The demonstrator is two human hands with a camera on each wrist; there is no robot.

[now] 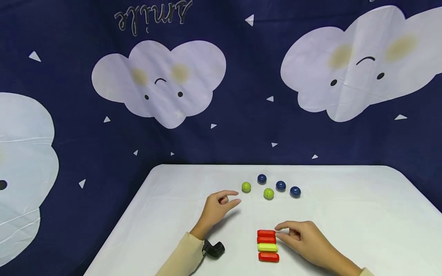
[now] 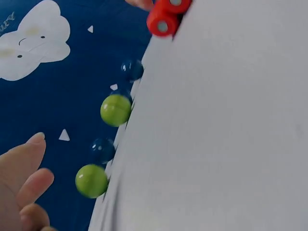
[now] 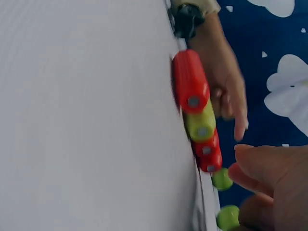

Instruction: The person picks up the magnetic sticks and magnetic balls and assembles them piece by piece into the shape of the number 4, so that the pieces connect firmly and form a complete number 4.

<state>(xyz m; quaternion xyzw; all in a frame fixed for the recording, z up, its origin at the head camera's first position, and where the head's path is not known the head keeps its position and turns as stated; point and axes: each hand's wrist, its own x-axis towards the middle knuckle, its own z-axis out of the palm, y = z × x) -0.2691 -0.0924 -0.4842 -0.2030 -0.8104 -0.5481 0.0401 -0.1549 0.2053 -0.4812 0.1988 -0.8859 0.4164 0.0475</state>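
Three red magnetic rods and one yellow rod lie side by side in a short stack of rows on the white table. The farthest red rod has my right hand at its right end, thumb and forefinger close to it, not visibly gripping. The nearest red rod shows a grey disc on its end in the right wrist view. My left hand hovers with loosely bent fingers just left of a green ball, holding nothing. Another green ball lies farther right.
Several balls sit toward the back of the white table, among them a blue ball and another blue ball. A dark blue cloth with clouds hangs behind the table. A black device is strapped at the left wrist.
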